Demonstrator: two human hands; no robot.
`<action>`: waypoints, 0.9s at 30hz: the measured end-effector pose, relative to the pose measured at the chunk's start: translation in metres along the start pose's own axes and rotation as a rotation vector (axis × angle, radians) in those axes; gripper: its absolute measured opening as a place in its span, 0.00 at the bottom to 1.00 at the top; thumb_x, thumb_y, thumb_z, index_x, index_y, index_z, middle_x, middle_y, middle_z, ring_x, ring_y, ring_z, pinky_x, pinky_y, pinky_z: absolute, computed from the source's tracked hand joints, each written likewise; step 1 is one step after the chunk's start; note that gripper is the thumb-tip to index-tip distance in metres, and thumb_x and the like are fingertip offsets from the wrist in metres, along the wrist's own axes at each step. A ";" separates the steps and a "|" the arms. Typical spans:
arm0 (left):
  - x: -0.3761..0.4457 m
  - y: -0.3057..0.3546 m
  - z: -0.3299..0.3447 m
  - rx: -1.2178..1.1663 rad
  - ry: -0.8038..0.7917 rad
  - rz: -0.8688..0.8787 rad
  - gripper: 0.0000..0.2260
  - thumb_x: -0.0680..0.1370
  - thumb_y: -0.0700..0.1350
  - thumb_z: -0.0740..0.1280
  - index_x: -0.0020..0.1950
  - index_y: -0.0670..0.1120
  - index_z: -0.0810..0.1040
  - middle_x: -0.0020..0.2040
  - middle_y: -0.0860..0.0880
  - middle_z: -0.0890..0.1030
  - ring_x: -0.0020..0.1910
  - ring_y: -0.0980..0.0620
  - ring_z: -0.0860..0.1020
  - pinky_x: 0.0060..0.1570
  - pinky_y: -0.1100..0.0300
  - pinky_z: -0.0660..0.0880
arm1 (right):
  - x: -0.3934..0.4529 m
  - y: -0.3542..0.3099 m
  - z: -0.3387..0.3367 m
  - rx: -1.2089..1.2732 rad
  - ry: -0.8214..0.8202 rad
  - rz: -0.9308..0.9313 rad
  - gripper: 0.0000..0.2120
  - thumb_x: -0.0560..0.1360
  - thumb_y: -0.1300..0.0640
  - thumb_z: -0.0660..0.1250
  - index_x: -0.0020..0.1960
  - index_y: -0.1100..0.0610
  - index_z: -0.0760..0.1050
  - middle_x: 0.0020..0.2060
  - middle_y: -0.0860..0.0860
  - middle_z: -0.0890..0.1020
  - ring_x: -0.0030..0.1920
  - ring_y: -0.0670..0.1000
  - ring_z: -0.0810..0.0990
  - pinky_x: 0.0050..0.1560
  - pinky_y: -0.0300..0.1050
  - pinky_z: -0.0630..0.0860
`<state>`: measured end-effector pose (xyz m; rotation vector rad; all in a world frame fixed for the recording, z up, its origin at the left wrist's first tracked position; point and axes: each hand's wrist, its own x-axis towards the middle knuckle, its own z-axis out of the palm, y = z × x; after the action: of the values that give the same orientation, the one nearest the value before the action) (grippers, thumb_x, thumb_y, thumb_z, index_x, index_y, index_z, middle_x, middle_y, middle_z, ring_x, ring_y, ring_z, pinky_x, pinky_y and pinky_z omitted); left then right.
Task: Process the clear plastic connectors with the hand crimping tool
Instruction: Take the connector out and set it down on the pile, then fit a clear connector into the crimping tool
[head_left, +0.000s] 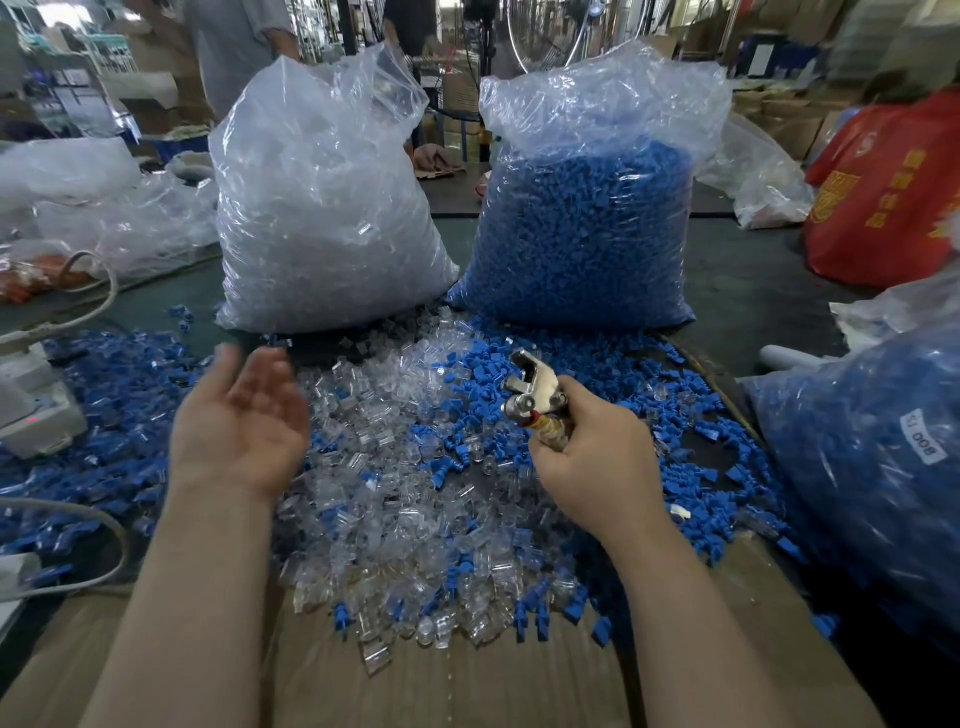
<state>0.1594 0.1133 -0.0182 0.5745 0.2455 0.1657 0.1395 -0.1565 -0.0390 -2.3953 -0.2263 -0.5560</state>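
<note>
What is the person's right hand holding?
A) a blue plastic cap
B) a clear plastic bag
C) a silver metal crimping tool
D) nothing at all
C: the right hand is curled round the handle of the silver metal crimping tool, whose head sticks up above the pile of small clear plastic connectors; the left hand is open and holds nothing.

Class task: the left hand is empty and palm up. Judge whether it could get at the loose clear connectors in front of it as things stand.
Probably yes. The left hand is open, holds nothing, and sits beside the pile of clear connectors, with nothing between them. The right hand grips the crimping tool off to the side.
</note>
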 end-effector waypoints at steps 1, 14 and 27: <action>-0.009 -0.006 0.016 0.185 -0.024 0.012 0.12 0.75 0.54 0.69 0.52 0.48 0.82 0.42 0.54 0.84 0.36 0.60 0.81 0.36 0.68 0.78 | 0.001 0.000 0.000 -0.024 0.013 -0.008 0.07 0.68 0.52 0.63 0.46 0.47 0.74 0.28 0.44 0.74 0.28 0.45 0.69 0.27 0.41 0.60; -0.047 -0.070 0.071 1.131 -0.416 -0.003 0.12 0.71 0.39 0.76 0.52 0.42 0.81 0.38 0.46 0.86 0.38 0.51 0.84 0.38 0.62 0.81 | 0.004 -0.005 0.003 -0.269 0.011 -0.162 0.13 0.64 0.59 0.71 0.45 0.53 0.71 0.36 0.45 0.69 0.37 0.51 0.66 0.40 0.46 0.58; -0.022 -0.057 0.039 1.615 -0.288 0.216 0.05 0.77 0.52 0.69 0.44 0.54 0.82 0.37 0.54 0.83 0.35 0.58 0.78 0.40 0.63 0.77 | 0.003 -0.001 0.001 -0.253 0.016 0.037 0.15 0.68 0.54 0.63 0.55 0.47 0.72 0.43 0.47 0.75 0.47 0.54 0.73 0.66 0.54 0.65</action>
<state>0.1538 0.0413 -0.0146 2.2151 -0.0211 0.0577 0.1422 -0.1552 -0.0380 -2.6317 -0.1086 -0.6182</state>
